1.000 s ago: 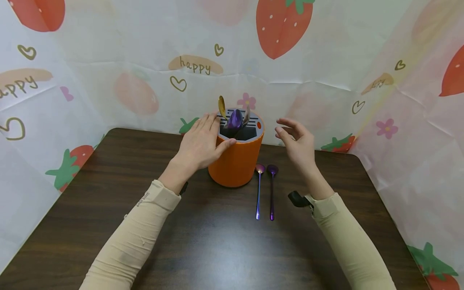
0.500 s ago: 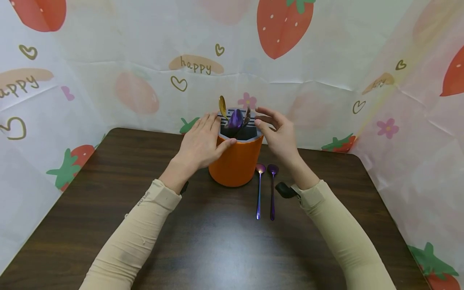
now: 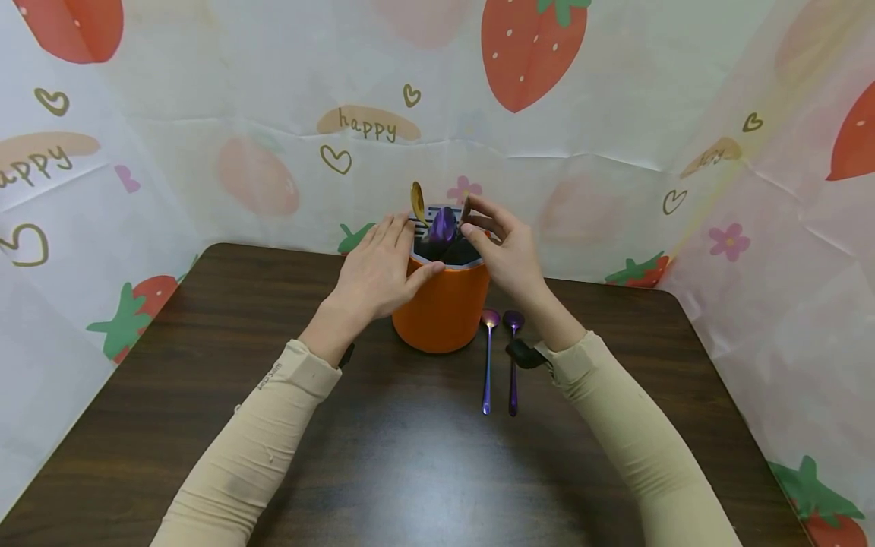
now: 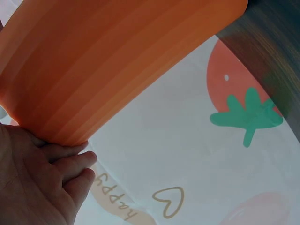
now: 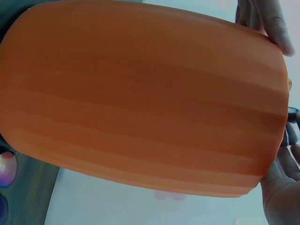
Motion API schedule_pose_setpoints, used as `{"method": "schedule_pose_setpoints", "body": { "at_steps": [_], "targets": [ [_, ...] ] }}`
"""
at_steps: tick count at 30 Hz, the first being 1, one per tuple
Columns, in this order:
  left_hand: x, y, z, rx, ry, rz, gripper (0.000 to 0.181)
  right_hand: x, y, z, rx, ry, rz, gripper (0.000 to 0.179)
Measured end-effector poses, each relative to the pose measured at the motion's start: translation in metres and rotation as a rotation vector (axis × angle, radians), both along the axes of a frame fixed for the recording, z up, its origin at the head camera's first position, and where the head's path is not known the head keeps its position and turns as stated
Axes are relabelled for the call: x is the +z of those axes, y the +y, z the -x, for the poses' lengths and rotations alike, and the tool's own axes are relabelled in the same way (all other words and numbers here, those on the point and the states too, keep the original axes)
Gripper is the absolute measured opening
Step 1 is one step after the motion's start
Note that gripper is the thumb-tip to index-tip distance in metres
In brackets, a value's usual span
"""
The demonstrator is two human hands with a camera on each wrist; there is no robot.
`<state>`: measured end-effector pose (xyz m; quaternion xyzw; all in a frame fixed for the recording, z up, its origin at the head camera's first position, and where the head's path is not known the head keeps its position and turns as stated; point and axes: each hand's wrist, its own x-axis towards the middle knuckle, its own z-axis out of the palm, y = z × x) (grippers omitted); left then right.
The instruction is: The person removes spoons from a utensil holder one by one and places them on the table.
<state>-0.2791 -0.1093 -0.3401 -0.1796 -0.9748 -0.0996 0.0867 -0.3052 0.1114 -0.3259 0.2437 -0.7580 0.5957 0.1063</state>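
An orange utensil holder (image 3: 437,311) with a slotted grey top stands upright near the table's back. My left hand (image 3: 379,266) rests on its left rim, fingers extended along the side and thumb across the front; the left wrist view shows the fingers against the orange wall. A gold spoon (image 3: 418,201) and a purple spoon (image 3: 443,225) stick up bowl-first from the holder. On its right side, my right hand (image 3: 513,251) pinches the dark silvery spoon (image 3: 466,207) between thumb and fingertips; most of that spoon is hidden by the hand and holder.
Two more long-handled spoons lie side by side on the dark wooden table (image 3: 383,456): a pink-blue spoon (image 3: 487,365) and a dark purple spoon (image 3: 513,380), right of the holder's base below my right wrist. A strawberry-print cloth (image 3: 260,76) hangs close behind.
My right hand has moved left from beside the holder to the silvery spoon, and its fingertips have come together on it. The left hand and the two spoons on the table stay put.
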Motion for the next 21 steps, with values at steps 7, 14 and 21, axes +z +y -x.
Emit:
{"method": "schedule_pose_setpoints", "body": {
  "at_steps": [7,14,21],
  "targets": [
    [-0.0012,-0.0002,0.0009,0.0,0.001,-0.005,0.093,0.0009,-0.0026,-0.0002,-0.001,0.02,0.012,0.046],
    [-0.0008,-0.0001,0.0,0.002,0.008,-0.002,0.093,0.002,-0.003,-0.0021,-0.02,0.031,0.027,0.046],
    [-0.0009,-0.0002,0.0,0.004,-0.01,-0.01,0.093,0.0045,-0.0011,-0.005,0.02,0.022,0.106,0.044]
  ]
}}
